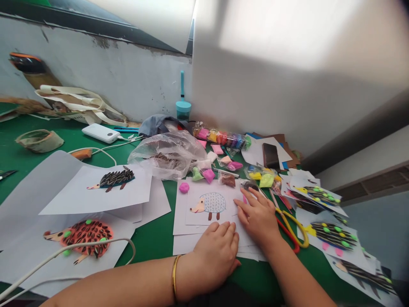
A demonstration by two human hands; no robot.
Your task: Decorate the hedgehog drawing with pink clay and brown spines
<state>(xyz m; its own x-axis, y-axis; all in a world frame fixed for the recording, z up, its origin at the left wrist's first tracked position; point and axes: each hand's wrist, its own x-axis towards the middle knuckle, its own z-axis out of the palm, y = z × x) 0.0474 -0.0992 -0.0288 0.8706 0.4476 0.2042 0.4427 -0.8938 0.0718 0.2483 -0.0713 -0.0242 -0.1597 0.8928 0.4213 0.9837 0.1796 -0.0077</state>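
Observation:
A hedgehog drawing with a peach clay face and brown legs lies on stacked white paper. My left hand, a gold bangle on its wrist, rests on the paper's front edge, fingers extended and holding nothing visible. My right hand lies with fingers spread on the paper's right side. A small pink piece shows by its fingers, and a dark packet is just beyond the fingertips. A pink clay ball sits at the paper's upper left corner.
Finished seed hedgehogs on paper lie left, others right. Yellow-handled scissors lie beside my right hand. Behind are clay packets, a plastic bag of seeds and a phone. A white cable crosses the left.

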